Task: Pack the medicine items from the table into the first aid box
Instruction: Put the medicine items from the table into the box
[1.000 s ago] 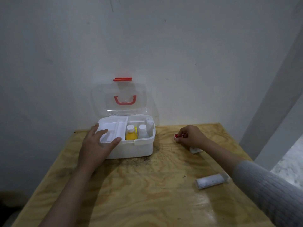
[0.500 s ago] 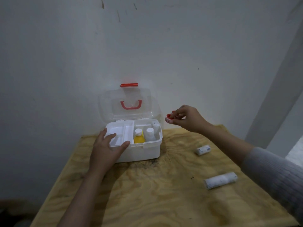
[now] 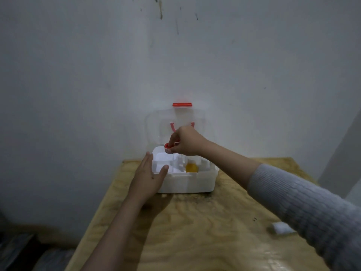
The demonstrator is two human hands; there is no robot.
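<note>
- Right hand [image 3: 186, 142] is up over the back-left corner of the first aid box [image 3: 187, 180], sleeve trailing off to the right.
- Its fingers [image 3: 172, 140] are pinched tight on a small red-capped item [image 3: 167, 146], held in the air just above the box's white tray; too blurred to say more about it.
- Left hand [image 3: 149, 177] lies against the box's front-left corner, fingers spread loose and holding nothing, thumb hooked over the rim.
- The box sits at the far edge of the wooden table [image 3: 195, 231], hard against the wall, with its clear lid [image 3: 154, 128] standing upright and the red latch [image 3: 182, 104] on top.
- Inside, on the right, a yellow bottle [image 3: 191, 167] shows; pale shapes beside it are smeared by blur.
- 1 white roll [image 3: 280, 228] lies out on the table at the right, well apart from the box, partly hidden by the grey sleeve.
</note>
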